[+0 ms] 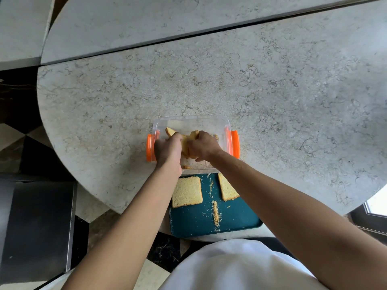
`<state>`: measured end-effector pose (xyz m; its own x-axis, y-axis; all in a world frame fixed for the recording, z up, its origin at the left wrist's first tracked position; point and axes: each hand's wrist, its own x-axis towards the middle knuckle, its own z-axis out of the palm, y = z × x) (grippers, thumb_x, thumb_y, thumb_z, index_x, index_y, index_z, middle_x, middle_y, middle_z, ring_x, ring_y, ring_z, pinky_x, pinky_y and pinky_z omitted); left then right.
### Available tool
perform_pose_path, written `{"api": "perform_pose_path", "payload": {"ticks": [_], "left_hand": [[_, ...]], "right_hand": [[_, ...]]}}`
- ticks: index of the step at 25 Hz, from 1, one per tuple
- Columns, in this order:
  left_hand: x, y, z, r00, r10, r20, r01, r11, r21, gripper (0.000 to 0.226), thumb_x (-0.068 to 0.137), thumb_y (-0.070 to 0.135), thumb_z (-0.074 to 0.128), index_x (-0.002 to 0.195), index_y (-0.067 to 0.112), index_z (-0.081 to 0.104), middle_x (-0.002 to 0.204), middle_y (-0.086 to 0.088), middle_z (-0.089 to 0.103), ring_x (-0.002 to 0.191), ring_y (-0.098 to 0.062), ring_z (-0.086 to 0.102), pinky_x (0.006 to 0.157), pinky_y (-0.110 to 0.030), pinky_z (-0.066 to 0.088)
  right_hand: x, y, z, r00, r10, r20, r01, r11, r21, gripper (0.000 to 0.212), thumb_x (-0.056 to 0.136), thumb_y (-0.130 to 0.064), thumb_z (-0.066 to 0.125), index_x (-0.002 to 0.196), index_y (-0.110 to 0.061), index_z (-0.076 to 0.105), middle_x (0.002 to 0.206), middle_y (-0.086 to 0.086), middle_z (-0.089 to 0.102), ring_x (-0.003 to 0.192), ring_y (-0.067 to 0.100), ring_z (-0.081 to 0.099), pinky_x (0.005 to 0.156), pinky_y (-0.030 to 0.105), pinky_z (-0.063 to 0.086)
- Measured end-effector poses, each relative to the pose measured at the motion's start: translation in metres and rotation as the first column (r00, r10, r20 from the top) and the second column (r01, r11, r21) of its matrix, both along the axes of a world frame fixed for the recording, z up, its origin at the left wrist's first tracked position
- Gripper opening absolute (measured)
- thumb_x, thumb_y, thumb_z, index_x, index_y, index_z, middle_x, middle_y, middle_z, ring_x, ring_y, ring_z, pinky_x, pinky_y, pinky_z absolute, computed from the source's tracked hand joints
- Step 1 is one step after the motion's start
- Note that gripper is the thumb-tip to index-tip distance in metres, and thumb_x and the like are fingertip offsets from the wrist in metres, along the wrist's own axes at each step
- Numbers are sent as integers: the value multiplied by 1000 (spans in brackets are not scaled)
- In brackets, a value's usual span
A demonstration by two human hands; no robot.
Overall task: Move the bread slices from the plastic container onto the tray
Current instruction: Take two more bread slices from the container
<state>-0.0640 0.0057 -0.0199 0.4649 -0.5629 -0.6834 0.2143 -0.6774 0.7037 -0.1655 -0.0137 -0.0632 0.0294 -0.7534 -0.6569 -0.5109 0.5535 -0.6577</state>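
Note:
A clear plastic container [191, 120] with orange side clips stands on the stone counter, just beyond a dark teal tray [236, 218]. Both my hands reach into it. My left hand [168, 150] and my right hand [202, 148] are closed on bread slices [185, 143] held upright between them; another slice corner [170, 131] pokes out behind my left hand. Two slices lie flat on the tray: one at its left [187, 191], one at its right [227, 189], partly under my right forearm. Crumbs run down the tray's middle.
The grey stone counter [251, 80] spreads wide beyond and to the right of the container. A raised stone ledge [146, 19] runs along the back. A dark box-like surface [39, 225] sits low at the left, beside the counter's curved edge.

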Motion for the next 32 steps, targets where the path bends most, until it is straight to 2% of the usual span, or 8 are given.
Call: {"api": "perform_pose_path", "payload": {"ticks": [3,6,9,12,14,22,27,32], "left_hand": [[-1,-4,-6,924,-222,312,233,972,2,41,78,23,71,109,14,47,96,-6,62,76,-17,59,56,-27,42],[1,-6,-15,699,-456,551,465,875,133,48,80,24,72,115,11,41,91,-3,58,72,-20,57,49,-26,36],[3,-10,-19,650,-496,575,464,859,217,45,83,25,70,118,7,49,91,-2,56,77,-22,55,57,-29,39],[4,-8,-19,615,-534,580,516,829,216,9,83,21,65,84,12,64,78,-1,66,72,-23,61,50,-27,34],[6,-3,-14,629,-509,588,524,836,163,9,80,19,64,71,18,61,70,2,65,66,-19,60,48,-26,33],[38,30,27,791,-368,489,500,850,-169,21,72,11,66,83,29,64,81,10,74,76,-12,70,65,-29,54],[61,72,59,932,-306,195,359,858,-368,28,80,-2,71,101,16,69,92,3,78,89,-13,74,74,-30,58],[78,123,50,926,-350,-141,284,892,-352,25,86,-7,63,107,6,68,100,-10,77,96,-24,73,72,-35,60]], "right_hand": [[-2,1,-2,1000,-17,-4,17,1000,-15,44,89,-39,57,116,-3,59,103,14,69,81,29,72,68,44,65],[-5,2,-5,988,82,-129,-92,993,-74,38,87,-36,60,103,-2,65,96,16,73,83,30,72,69,37,60],[-7,6,-4,968,140,-209,-166,979,-116,27,87,-32,62,99,-7,63,96,13,71,83,28,65,64,30,43],[-9,10,2,962,143,-231,-186,967,-176,27,90,-31,60,102,-8,63,97,12,70,85,29,64,65,31,43],[-12,14,8,965,119,-235,-175,957,-231,24,89,-30,61,99,-9,62,96,12,70,85,30,64,66,35,46],[-39,54,53,999,-37,23,43,903,-427,14,87,-22,66,86,-12,57,73,-4,59,71,18,57,58,31,43],[-70,100,78,908,-239,345,340,901,-270,20,90,-21,68,107,-11,70,100,11,75,93,29,72,75,39,58],[-93,159,73,881,-201,428,315,925,-212,19,92,-20,68,110,-15,71,103,9,77,95,23,73,80,37,59]]}}
